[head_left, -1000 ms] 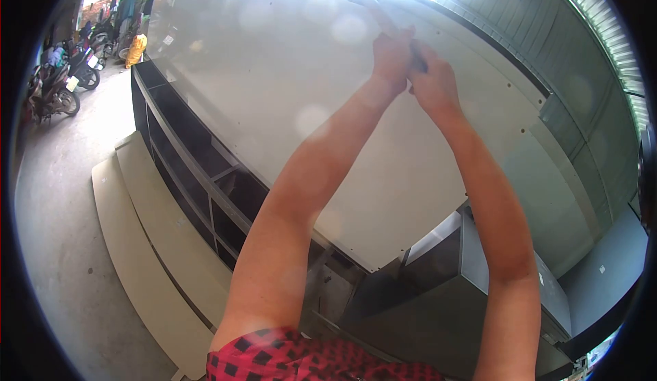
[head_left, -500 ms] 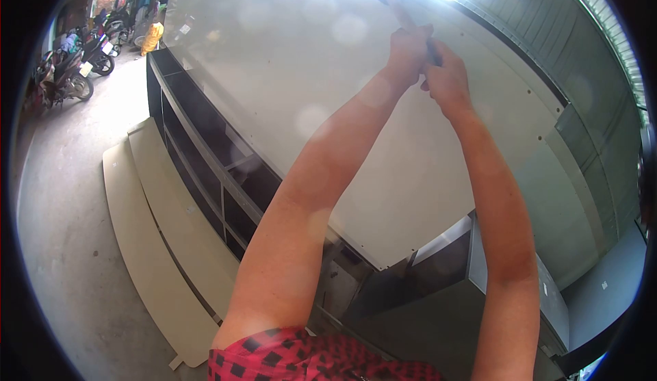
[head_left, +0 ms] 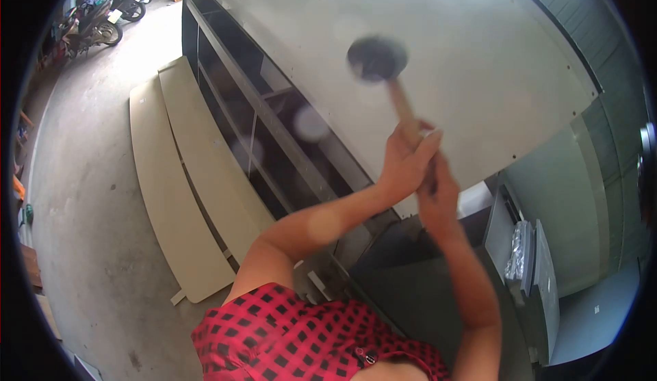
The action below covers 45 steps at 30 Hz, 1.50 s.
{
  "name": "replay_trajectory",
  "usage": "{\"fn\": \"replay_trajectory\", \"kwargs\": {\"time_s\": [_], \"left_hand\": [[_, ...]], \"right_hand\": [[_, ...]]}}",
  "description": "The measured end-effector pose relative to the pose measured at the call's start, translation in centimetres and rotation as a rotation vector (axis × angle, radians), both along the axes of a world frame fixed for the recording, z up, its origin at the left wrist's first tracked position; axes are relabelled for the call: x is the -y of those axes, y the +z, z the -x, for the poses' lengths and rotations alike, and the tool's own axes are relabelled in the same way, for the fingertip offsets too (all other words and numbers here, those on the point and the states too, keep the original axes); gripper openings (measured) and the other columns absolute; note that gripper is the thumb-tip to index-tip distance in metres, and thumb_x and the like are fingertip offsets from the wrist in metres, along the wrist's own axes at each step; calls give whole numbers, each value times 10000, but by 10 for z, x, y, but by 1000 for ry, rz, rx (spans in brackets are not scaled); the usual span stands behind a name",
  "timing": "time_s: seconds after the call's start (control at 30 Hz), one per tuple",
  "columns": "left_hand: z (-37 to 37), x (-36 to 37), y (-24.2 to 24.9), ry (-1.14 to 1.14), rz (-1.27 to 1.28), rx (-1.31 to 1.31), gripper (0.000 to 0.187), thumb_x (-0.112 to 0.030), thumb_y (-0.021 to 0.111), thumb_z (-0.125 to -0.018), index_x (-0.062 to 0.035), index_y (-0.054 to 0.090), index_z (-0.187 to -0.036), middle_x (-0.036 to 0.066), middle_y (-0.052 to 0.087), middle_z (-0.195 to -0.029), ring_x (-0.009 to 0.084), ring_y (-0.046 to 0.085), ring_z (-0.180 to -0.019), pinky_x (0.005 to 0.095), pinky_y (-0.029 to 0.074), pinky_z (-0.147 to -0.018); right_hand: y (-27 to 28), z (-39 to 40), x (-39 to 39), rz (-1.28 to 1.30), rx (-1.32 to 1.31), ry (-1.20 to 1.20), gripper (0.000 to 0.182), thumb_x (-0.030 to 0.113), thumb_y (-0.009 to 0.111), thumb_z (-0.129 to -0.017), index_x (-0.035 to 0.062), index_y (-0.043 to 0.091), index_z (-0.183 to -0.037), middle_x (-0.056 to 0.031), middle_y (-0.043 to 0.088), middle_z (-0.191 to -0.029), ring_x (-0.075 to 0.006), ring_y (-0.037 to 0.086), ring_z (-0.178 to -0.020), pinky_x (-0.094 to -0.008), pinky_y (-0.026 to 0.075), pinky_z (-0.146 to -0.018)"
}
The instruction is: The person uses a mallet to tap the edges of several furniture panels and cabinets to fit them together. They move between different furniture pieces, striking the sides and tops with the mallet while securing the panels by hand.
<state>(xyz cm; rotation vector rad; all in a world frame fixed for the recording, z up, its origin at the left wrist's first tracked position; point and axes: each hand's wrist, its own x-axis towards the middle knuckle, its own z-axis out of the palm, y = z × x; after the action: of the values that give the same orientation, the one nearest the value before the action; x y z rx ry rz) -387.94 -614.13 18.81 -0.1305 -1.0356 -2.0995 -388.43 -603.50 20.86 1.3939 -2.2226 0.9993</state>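
Observation:
A mallet with a dark, motion-blurred round head (head_left: pixel 377 59) and a light wooden handle (head_left: pixel 400 100) is raised in front of me. My left hand (head_left: pixel 405 159) wraps around the handle, the nearer of the two to the head. Just below it, my right hand (head_left: pixel 439 195) is closed on the lower end of the same handle. Behind the mallet lies a large pale panel (head_left: pixel 472 46), with small dark holes along its right edge. The mallet head overlaps this panel in the view.
A dark shelf-like frame (head_left: pixel 256 100) runs along the panel's left side. Two beige boards (head_left: pixel 174 196) lie on the concrete floor (head_left: pixel 89 196). Motorbikes (head_left: pixel 96 32) stand at the far left. Grey panels (head_left: pixel 547 278) lean at the right, near a dark cabinet surface (head_left: pixel 424 292).
Both hands have come down and closer to me with the mallet, and my left elbow bends more. The mallet head now shows clear of the bright glare. My view has tilted downward.

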Motion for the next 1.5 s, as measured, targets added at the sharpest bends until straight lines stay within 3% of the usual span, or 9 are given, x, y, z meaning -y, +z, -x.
{"fn": "replay_trajectory", "kwargs": {"time_s": [0.27,0.33,0.4,0.47,0.57,0.63,0.83,1.17,1.5], "left_hand": [[-72,-86,-178,-154,-84,464,162,-142,636,-803,1,568,-833,20,562,-715,96,519,-657,244,424,-589],[-89,-108,-202,-186,-112,515,165,-143,636,-804,3,564,-834,21,559,-725,96,516,-658,245,423,-586],[-102,-124,-221,-223,-138,572,169,-144,636,-805,4,561,-835,22,556,-734,96,513,-660,247,422,-584],[-112,-129,-231,-228,-27,675,186,-148,646,-803,-4,549,-869,19,544,-736,100,508,-661,252,422,-582],[-115,-129,-239,-265,-5,704,211,-157,654,-800,-5,541,-894,24,531,-748,116,510,-668,266,428,-583],[-116,-127,-238,-281,-14,742,223,-160,653,-801,-5,538,-912,29,530,-759,125,516,-676,274,434,-591],[-91,-107,-243,-379,-47,690,248,-152,649,-790,-11,519,-948,39,521,-711,150,517,-620,292,431,-565],[-61,-87,-256,-480,-153,810,176,-138,627,-806,9,543,-854,45,531,-712,147,521,-608,316,423,-533],[-68,-87,-260,-474,147,836,225,-172,631,-813,-4,526,-920,50,557,-781,144,570,-690,293,448,-522]], "right_hand": [[-180,-78,-82,70,624,-162,505,56,531,-851,26,390,-1335,-201,573,-1159,-299,560,-1102,-337,421,-921],[-207,-95,-102,5,747,-243,471,104,540,-885,39,413,-1334,-95,586,-1130,-139,562,-963,-269,449,-819],[-217,-112,-118,26,720,-247,472,101,535,-872,55,420,-1327,-121,599,-1109,-177,580,-980,-291,453,-829],[-215,-127,-123,48,696,-243,474,98,531,-858,71,427,-1320,-147,611,-1088,-216,599,-997,-314,458,-838],[-211,-134,-122,109,1043,-264,454,121,539,-849,88,467,-1296,-72,617,-909,-136,594,-726,-264,474,-634],[-211,-130,-117,215,1179,-241,431,133,548,-841,113,503,-1269,-8,556,-737,-78,480,-527,-236,399,-464],[-213,-117,-101,293,1117,-255,376,206,548,-871,96,522,-1230,-17,559,-688,-74,445,-414,-220,333,-358],[-229,-84,-81,276,1227,-346,354,182,542,-859,64,540,-1192,-25,547,-645,-88,455,-415,-251,329,-357],[-221,-98,-95,291,1208,-349,405,181,564,-857,56,520,-1240,-26,549,-640,-85,439,-416,-253,338,-372]]}}
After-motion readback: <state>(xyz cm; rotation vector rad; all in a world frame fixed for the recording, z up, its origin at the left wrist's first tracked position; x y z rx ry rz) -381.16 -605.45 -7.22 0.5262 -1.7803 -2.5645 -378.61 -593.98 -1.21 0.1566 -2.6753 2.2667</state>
